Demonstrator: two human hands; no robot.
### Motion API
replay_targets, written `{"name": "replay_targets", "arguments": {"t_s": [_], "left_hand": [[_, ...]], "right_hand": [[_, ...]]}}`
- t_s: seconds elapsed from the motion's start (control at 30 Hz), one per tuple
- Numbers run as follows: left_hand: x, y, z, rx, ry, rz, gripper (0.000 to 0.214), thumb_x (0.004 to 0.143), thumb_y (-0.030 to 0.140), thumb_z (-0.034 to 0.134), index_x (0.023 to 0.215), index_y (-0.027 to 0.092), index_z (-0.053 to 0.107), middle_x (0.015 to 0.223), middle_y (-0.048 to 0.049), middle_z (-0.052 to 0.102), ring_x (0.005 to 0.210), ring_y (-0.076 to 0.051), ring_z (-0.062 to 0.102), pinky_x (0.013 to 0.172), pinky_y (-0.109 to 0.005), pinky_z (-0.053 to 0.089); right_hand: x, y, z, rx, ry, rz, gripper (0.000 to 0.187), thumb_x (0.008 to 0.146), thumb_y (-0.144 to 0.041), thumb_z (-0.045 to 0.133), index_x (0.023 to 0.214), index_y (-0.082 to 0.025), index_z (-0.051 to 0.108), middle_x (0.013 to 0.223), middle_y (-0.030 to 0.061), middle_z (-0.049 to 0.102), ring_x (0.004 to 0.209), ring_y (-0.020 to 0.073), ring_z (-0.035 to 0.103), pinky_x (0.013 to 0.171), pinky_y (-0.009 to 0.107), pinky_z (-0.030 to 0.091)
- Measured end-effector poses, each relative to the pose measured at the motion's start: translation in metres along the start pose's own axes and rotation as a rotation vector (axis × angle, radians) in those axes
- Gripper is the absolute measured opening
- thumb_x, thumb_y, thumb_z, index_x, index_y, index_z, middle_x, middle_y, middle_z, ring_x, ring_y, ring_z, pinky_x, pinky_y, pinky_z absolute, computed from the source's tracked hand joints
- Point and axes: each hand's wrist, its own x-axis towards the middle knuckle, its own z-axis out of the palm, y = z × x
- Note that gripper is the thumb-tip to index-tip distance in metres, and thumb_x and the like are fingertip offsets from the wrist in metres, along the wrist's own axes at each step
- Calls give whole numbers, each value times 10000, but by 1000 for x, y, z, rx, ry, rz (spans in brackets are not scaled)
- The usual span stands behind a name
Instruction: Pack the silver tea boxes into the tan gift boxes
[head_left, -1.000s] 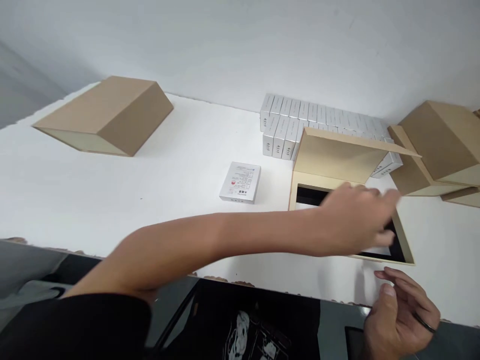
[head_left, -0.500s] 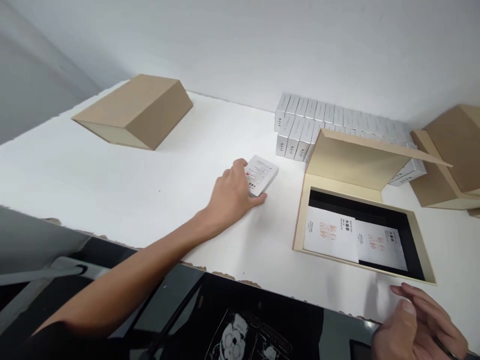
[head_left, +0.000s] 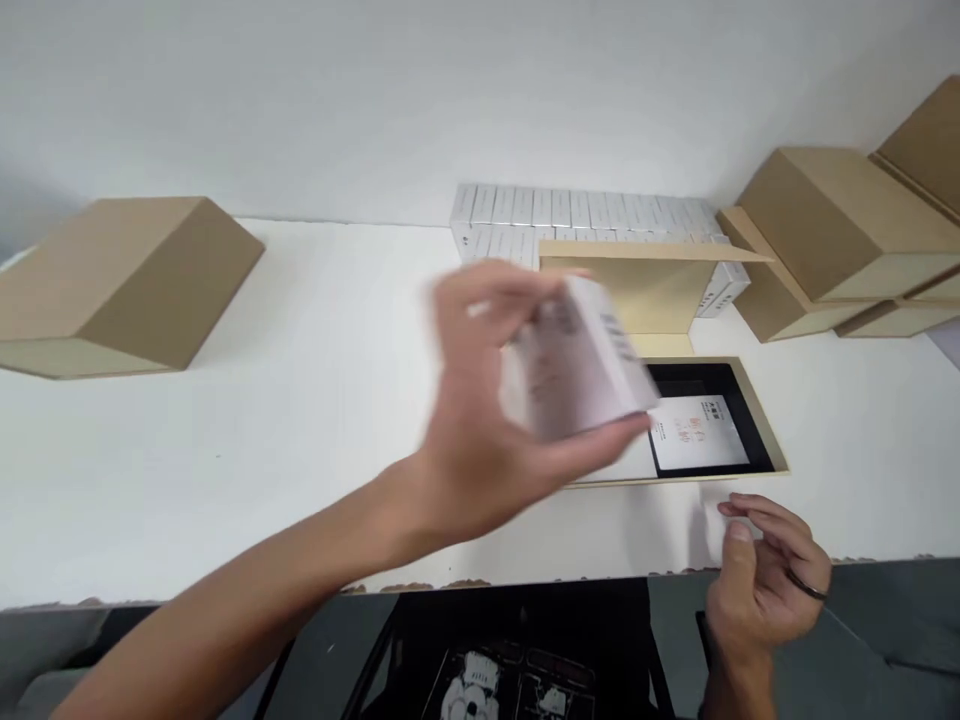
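My left hand [head_left: 480,400] grips a small white printed box [head_left: 577,360] between thumb and fingers, raised above the table and tilted; both are blurred by motion. Partly behind it stands an open tan gift box [head_left: 761,425] with its lid [head_left: 637,275] tipped up at the back. One white printed box [head_left: 697,435] lies flat in the black-lined inside, and the edge of another shows beside it. My right hand [head_left: 772,570], with a dark ring on one finger, hovers by the table's front edge, fingers loosely curled and apart from the thumb, holding nothing.
Rows of small white boxes [head_left: 577,207] stand along the wall behind the open lid. A closed tan box [head_left: 142,280] sits at the left of the white table [head_left: 322,400]. More tan boxes [head_left: 847,220] are stacked at the right. The table's front edge is chipped.
My left hand has lifted the white box off the table and carried it right, turning it, toward the open gift box. The camera view has shifted; my right hand keeps its loosely curled pose.
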Motion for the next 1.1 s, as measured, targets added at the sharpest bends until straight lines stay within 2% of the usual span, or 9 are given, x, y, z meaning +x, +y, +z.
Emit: {"name": "replay_targets", "arguments": {"t_s": [0.07,0.17,0.33,0.43,0.53,0.67,0.77,0.9,1.1], "left_hand": [[26,26,25,-28,-151,148,776,859,506,772,1461,236,364,1502,-147,553,1341,-318,578,1050,-455,525],[63,56,62,48,-396,299,702,882,374,772,1421,145,384,1289,-153,672,1141,-300,665,992,-442,515],[89,75,103,140,-690,304,703,896,384,723,1391,65,337,1167,-171,693,1059,-299,659,909,-398,501],[87,70,93,67,-751,244,691,908,468,694,1375,90,352,1132,-149,697,1020,-266,655,857,-347,496],[80,59,65,26,-748,142,629,946,595,589,1342,147,398,1020,-106,718,909,-251,658,770,-328,485],[73,47,41,182,-864,78,880,757,717,735,1365,180,395,954,-94,718,862,-283,645,661,-301,448],[71,46,44,278,-898,115,972,659,612,857,1380,156,392,885,-65,711,874,-283,652,683,-291,445],[72,51,52,266,-885,142,919,701,500,837,1408,125,386,783,-26,701,779,-265,659,666,-305,448],[70,49,51,236,-882,121,873,685,552,808,1370,159,437,849,-42,725,874,-277,676,725,-313,483]], "right_hand": [[-1,1,0,-8,-12,-9,245,911,-57,662,1115,-181,610,1044,70,673,912,184,687,744,364,601],[0,0,1,-25,-25,-10,246,929,-53,631,1135,-184,592,1057,71,668,924,175,678,773,359,596],[-1,-1,1,-58,-41,-11,232,952,-63,591,1143,-194,575,1034,63,649,923,176,674,786,366,594],[-3,0,1,-86,-61,-16,223,941,-61,601,1122,-191,586,1030,64,651,951,185,675,794,368,601],[-4,2,0,-111,-89,-17,244,930,-61,614,1133,-194,594,1040,70,660,984,201,680,790,375,609],[-2,2,0,-137,-116,-41,235,924,-68,626,1119,-197,608,1027,64,678,955,195,686,810,379,599],[-1,1,2,-169,-125,-57,226,922,-68,629,1103,-201,615,1014,57,686,933,192,686,803,374,591],[0,0,3,-209,-132,-76,223,930,-65,617,1106,-201,608,1004,58,693,924,191,688,797,370,588],[1,-2,6,-256,-123,-109,203,933,-82,622,1092,-208,608,981,50,700,896,189,694,789,363,590]]}}
